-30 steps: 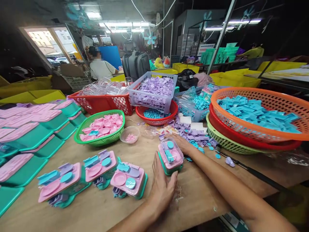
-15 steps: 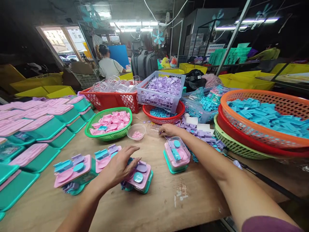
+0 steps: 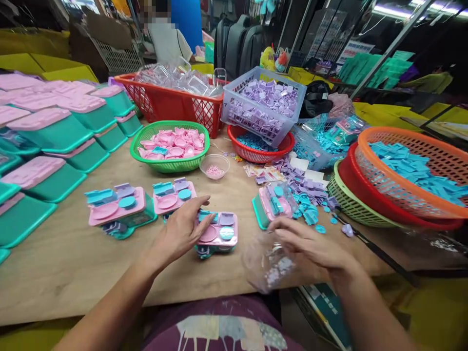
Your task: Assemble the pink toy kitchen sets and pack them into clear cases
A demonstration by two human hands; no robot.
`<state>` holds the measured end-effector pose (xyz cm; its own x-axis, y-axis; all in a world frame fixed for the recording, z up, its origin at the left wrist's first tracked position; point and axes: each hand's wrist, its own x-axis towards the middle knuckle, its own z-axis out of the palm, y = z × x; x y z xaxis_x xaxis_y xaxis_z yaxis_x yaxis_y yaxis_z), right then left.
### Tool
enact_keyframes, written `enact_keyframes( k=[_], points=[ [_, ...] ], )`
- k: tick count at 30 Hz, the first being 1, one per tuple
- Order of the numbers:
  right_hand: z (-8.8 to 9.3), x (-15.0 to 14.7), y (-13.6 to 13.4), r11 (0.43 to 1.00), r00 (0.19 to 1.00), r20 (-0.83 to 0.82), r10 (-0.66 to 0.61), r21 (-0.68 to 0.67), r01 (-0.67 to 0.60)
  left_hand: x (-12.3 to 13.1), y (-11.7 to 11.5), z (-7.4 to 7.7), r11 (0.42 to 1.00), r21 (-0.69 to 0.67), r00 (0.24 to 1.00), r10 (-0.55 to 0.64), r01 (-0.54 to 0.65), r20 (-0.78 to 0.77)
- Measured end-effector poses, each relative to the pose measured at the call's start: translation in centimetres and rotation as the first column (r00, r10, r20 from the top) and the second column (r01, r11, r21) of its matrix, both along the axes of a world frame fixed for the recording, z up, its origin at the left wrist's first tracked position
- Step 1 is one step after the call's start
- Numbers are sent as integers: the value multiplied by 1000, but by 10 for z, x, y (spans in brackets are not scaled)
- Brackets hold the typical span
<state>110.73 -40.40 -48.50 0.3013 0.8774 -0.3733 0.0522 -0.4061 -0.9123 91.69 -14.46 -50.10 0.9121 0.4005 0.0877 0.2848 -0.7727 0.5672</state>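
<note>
My left hand [image 3: 186, 225] lies over the left side of a small pink and teal toy box [image 3: 226, 234], fingers stretched out and thumb on its top. That top carries a pink plate, a round blue piece and blue and purple flaps. My right hand [image 3: 302, 241] is closed on a clear plastic cover [image 3: 268, 263], smeared by motion, above the table's front edge. Two similar toy boxes, a nearer one [image 3: 124, 209] and one [image 3: 173, 197] behind my left hand, stand to the left. Just beyond my right hand is a toy box with a clear cover [image 3: 268, 204].
Stacked teal boxes with pink lids [image 3: 47, 126] fill the left side. A green basket [image 3: 170, 163] of pink plates, a small clear bowl [image 3: 215, 168], a red crate [image 3: 171, 105] and a purple-filled basket [image 3: 261, 114] stand behind. Blue pieces lie in an orange basket [image 3: 413, 180] at right.
My right hand has come back from the far side of the table towards me, with the clear cover in it. My left hand stays at the same toy box. The view has tilted down.
</note>
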Motion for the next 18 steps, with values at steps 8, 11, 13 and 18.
enact_keyframes(
  k=[8,11,13,18],
  points=[
    [-41,-60,3,954,787,580,-211,-51,294,-52,-19,-10,994,-11,992,111,-110,65],
    [-38,-96,4,970,701,685,-199,36,240,-75,-22,-14,993,-103,996,59,-52,73],
    [-44,-112,7,986,679,724,-120,6,168,-87,-22,-16,984,-177,997,-14,26,69],
    [-48,-94,5,985,673,720,166,-94,-143,-94,-3,-24,952,-249,983,-185,180,4]
  ],
)
